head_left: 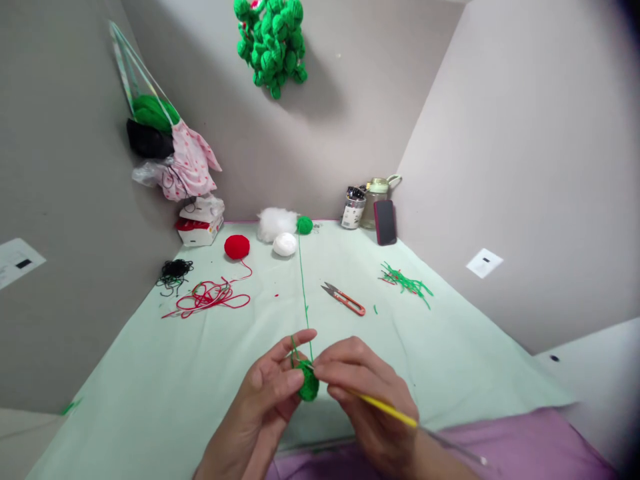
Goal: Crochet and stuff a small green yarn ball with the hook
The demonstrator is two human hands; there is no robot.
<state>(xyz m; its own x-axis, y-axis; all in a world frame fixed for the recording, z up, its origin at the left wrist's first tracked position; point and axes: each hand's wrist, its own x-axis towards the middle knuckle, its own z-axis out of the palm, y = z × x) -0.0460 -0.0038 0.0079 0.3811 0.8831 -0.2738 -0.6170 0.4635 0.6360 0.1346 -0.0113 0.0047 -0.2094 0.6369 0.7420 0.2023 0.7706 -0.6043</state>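
Note:
My left hand (273,383) pinches a small rounded piece of green crochet (309,385) near the front of the table. Green yarn loops over its raised index finger. Closed around a crochet hook (387,408) with a yellow grip is my right hand (365,383); the hook's tip meets the top of the green piece, and its metal rear end points down to the right. A strand of yarn (303,287) runs from the work to a green yarn ball (305,225) at the back of the table.
Orange thread snips (344,299) lie mid-table, with green yarn scraps (407,283) to their right. Red yarn (210,297), a red ball (237,247) and black yarn (175,270) are on the left. White stuffing (277,224), a white ball (285,245), a phone (385,223) and a bottle (375,203) stand behind.

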